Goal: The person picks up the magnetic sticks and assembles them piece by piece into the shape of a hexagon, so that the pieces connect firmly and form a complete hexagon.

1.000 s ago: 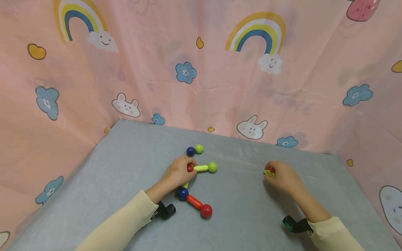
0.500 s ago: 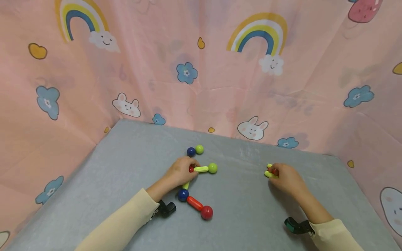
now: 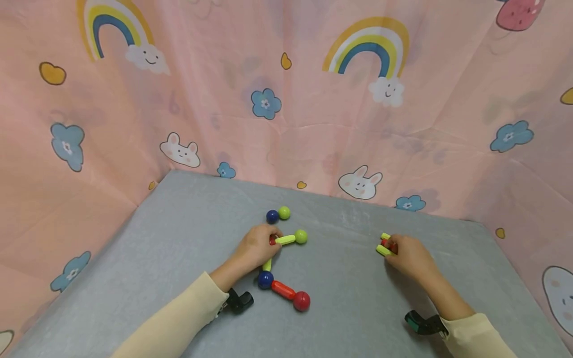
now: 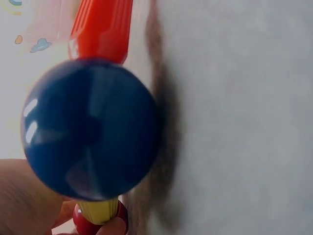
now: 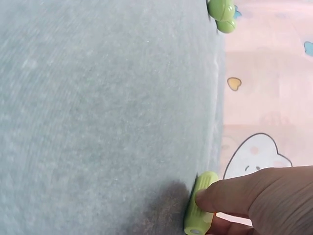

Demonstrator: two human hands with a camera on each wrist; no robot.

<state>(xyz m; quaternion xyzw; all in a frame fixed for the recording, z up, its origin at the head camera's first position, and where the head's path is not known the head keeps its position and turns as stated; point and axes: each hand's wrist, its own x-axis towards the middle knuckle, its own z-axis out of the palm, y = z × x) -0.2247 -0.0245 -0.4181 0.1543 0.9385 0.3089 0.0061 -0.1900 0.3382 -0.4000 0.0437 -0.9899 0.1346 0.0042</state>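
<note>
Though plain, grey tabletop (image 3: pixel 349 298) against pink cloth (image 3: pixel 304 139)

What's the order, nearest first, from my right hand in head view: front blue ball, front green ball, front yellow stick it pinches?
1. Front yellow stick, in the right hand
2. Front green ball, left
3. Front blue ball, farther left

In the left group, two blue balls (image 3: pixel 265 279), two green balls (image 3: pixel 301 236) and two red balls (image 3: pixel 302 301) are counted. Four yellow-green rods (image 3: pixel 285 240) are seen, two left and two right. One red rod (image 3: pixel 283 290) is counted at left; at right, red material (image 3: pixel 385 243) is partly hidden, its pieces uncountable. Two hands (image 3: pixel 256 244) are seen.
</note>
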